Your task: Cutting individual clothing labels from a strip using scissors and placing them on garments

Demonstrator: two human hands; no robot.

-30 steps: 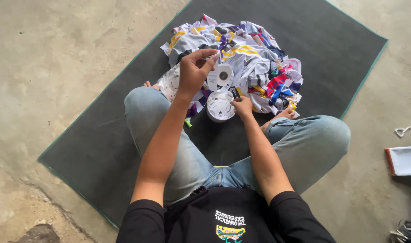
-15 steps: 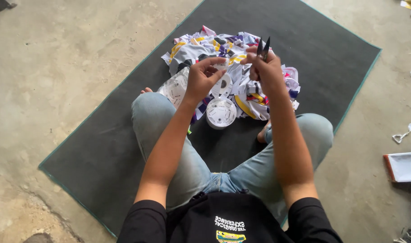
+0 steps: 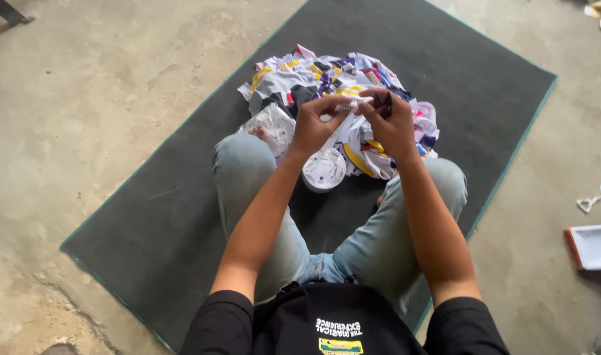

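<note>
Seated person, legs crossed on a dark green mat point(image 3: 149, 217) laid over a concrete floor point(image 3: 83, 85). Left hand point(image 3: 317, 125): grip pinched on a small white strip point(image 3: 345, 107), held up above the mat's middle. Right hand point(image 3: 391, 123): grip closed around a dark scissors-like tool point(image 3: 383, 102), touching the same strip. Heap of multicoloured scraps point(image 3: 327, 82) toward the mat's far edge, just beyond the hands. Round white spool point(image 3: 323, 169) on the mat between the knees. White tray with a red edge point(image 3: 593, 246) on the floor past the mat's right edge.
</note>
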